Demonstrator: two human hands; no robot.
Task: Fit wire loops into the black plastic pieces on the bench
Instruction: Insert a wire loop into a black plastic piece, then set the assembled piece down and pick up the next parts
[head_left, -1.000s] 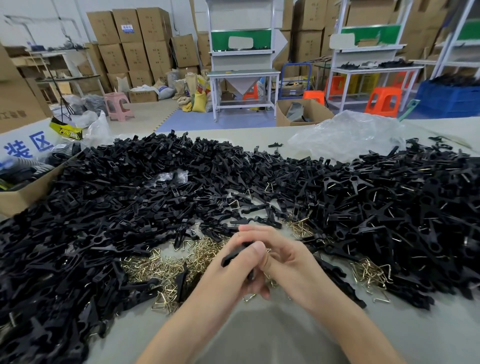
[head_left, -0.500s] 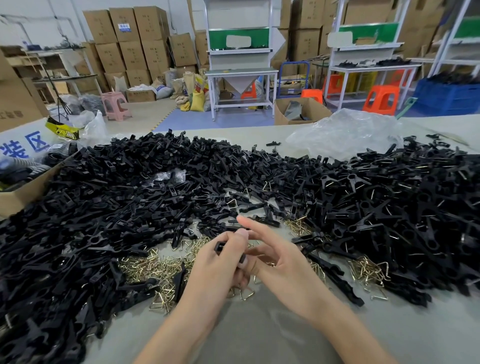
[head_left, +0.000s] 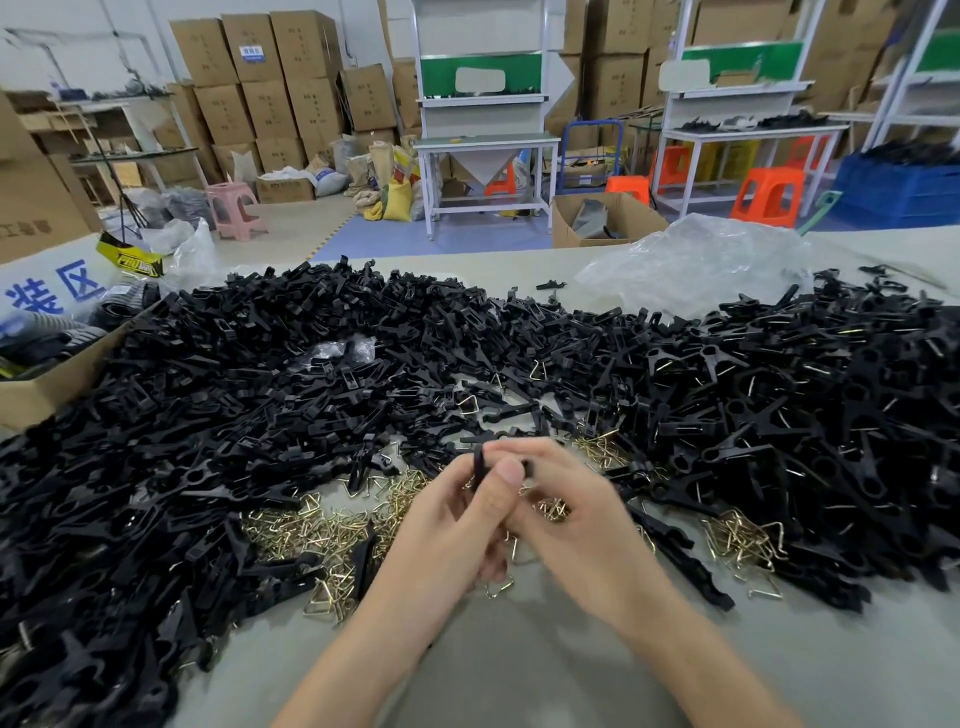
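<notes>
My left hand (head_left: 447, 525) and my right hand (head_left: 576, 514) meet over the middle of the bench. Together they hold one black plastic piece (head_left: 478, 464), which stands upright between the fingertips. My left thumb presses against it from the front. Whether a wire loop sits between my fingers is hidden. Loose brass wire loops (head_left: 311, 530) lie in a small heap just left of my hands, and more wire loops (head_left: 743, 540) lie to the right. Black plastic pieces (head_left: 234, 415) cover the bench in a wide pile.
A cardboard box (head_left: 47, 384) stands at the left edge of the bench. A crumpled clear plastic bag (head_left: 696, 265) lies at the back right. The grey bench top (head_left: 519, 665) shows bare around my forearms. Benches, stools and stacked cartons fill the room behind.
My hands have closed together again after my right fingers spread apart, and the black piece now stands upright between them instead of lying slanted.
</notes>
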